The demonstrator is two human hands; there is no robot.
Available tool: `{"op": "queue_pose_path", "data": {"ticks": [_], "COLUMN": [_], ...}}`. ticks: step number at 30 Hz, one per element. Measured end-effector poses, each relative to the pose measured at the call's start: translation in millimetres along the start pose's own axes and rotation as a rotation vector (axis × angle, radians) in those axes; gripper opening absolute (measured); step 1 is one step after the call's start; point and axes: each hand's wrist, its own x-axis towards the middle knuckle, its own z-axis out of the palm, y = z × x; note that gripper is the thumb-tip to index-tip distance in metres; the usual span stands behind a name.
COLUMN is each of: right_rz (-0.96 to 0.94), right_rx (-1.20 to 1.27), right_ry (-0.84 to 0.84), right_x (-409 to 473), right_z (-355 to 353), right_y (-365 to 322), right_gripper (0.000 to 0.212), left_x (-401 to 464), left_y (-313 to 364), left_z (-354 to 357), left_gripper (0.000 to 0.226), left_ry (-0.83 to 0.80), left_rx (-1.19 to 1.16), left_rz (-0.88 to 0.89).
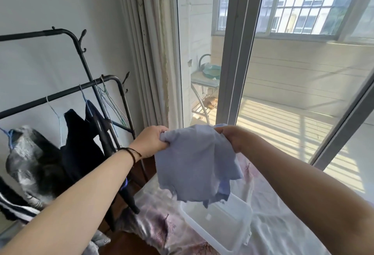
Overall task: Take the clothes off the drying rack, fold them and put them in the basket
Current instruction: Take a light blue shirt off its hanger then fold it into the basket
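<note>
At the left of the frame, dark clothes [81,139] are still hung on the black drying rack [119,101]. In the centre, a light blue garment [194,163] is held up in the air, one bunched top corner gripped by the left hand [150,142] and the other by the right hand [232,136]. For a clean fold, it should be shaken flat and the edges matched, above the clear plastic basket [220,226] seen at the lower centre on the bed [283,224].

Single head view, looking forward and down, close above hands [194,141]
</note>
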Motion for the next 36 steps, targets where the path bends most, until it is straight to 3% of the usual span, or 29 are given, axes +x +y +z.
{"op": "queue_pose_path", "data": {"ticks": [1,4,6,10,12,17,20,23,25,28,30,32,33,36], "right_rz": [0.036,0.117,0.126,0.088,0.112,0.103,0.113,0.060,0.222,0.406,0.299,0.200,0.220,0.149], "right_rx": [-0.005,0.005,0.006,0.060,0.126,0.262,0.167,0.026,0.020,0.288,0.422,0.606,0.758,0.798], "right_ry": [-0.025,-0.057,-0.065,-0.114,-0.131,-0.072,-0.048,0.182,0.169,0.028,-0.114,0.049,0.013,0.107], "right_x": [0,1,2,1,-2,1,-15,-12,1,24,34,38,45,47], "right_z": [-4,-11,-15,-16,-16,-28,-28,-28,-38,-45,-35,-25,-21,-4], "right_y": [1,4,7,10,11,26,34,55,74,98,99,89,85,79], "right_gripper": [0.021,0.015,0.017,0.020,0.026,0.044,0.042,0.031,0.054,0.085,0.082,0.068,0.069,0.074], "left_x": [3,10,11,7,6,7,8,10,10,12,13,15,16,24], "left_y": [3,5,5,11,13,15,17,18,20,23,26,28,30,31], "left_z": [0,-1,-4,-9,-8,-11,-13,-11,-9,-4,0,4,4,1], "left_gripper": [0.003,0.009,0.026,0.008,0.026,0.029,0.024,0.011,0.009,0.005,0.002,0.004,0.006,0.008], "left_ry": [0.009,0.069,0.065,0.020,0.058,0.112,0.140,0.202,0.248,0.335,0.377,0.400,0.405,0.439], "left_rx": [0.011,0.044,0.132,-0.191,-0.223,-0.251,-0.245,-0.196,-0.149,-0.052,0.029,0.095,0.126,0.229], "left_rz": [0.008,-0.024,-0.085,-0.145,-0.127,-0.113,-0.120,-0.114,-0.110,-0.107,-0.090,-0.053,-0.043,-0.043]}}
